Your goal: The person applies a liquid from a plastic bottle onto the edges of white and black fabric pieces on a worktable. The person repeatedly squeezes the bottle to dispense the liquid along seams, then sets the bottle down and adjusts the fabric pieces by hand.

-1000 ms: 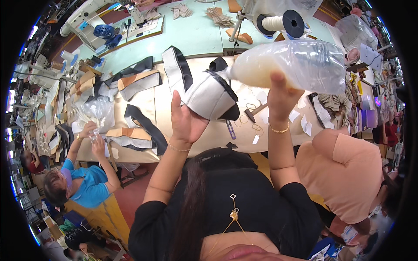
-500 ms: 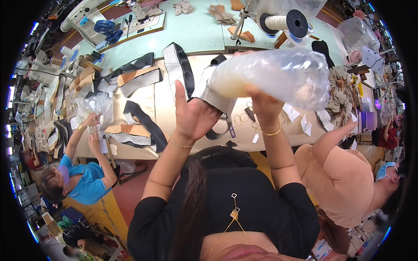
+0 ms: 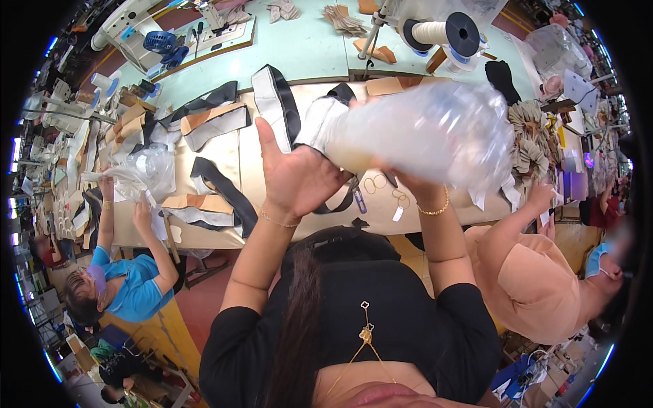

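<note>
A puffed-out clear plastic bag (image 3: 435,132) lies sideways above the table, its far end smeared by motion. My right hand (image 3: 408,180) grips its underside near the left end, with the fingers partly hidden. At that end sits a light grey fabric piece (image 3: 323,126) with a black part behind it. My left hand (image 3: 299,177) is turned palm up, thumb spread wide and fingers stretched under the grey piece, their tips hidden. Below the bag lie a small purple-handled tool (image 3: 360,199), tan rubber bands (image 3: 400,197) and a white tag (image 3: 398,214).
Black, tan and grey cut strips (image 3: 216,126) lie left on the table. Beyond stand a sewing machine (image 3: 129,34), a blue fan (image 3: 160,42) and a large thread spool (image 3: 462,35). Co-workers sit left (image 3: 139,285) and right (image 3: 530,285); a bundle of beige pieces (image 3: 529,139) lies right.
The bag's far end has swung slightly downward and blurred. My left hand has shifted a little left, its thumb higher. The left co-worker has lifted a piece of clear plastic.
</note>
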